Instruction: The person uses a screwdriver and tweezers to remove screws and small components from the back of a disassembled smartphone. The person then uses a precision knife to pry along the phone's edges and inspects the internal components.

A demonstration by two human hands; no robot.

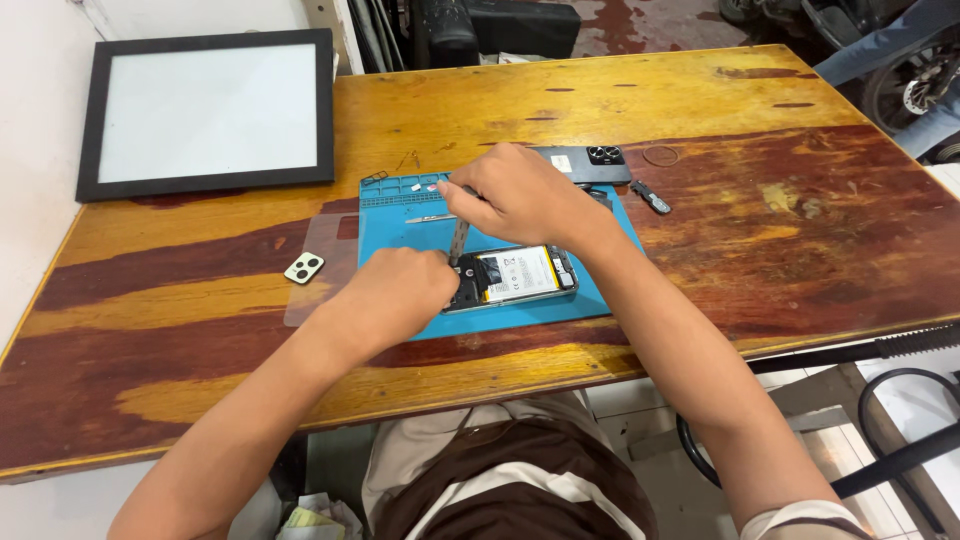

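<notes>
An opened phone (520,276) lay flat on a blue work mat (400,225) near the front edge of the wooden counter (700,250), its back removed so that a pale battery showed in the middle of the frame. The left hand (395,290) rested on the phone's left end with the fingers curled down; it hid that end of the phone, and whether it pinched anything there could not be told. The right hand (520,195) hovered above the mat, closed around a slim metal tool (458,240) that pointed down toward the phone's upper left part. The tool's tip was lost between the two hands, so contact with the phone could not be confirmed.

Behind the right hand, a dark back cover (590,162) with a camera cluster lay partly hidden by the knuckles. Just right of the mat sat a small dark part (651,197), too small to identify. A thin tweezer-like tool (430,218) lay on the mat below its tray compartments. Left of the mat, a clear sheet (318,262) was hard to make out against the wood, with a small white camera piece (303,268) on it. A black-framed panel (210,112) lay at the far left corner.
</notes>
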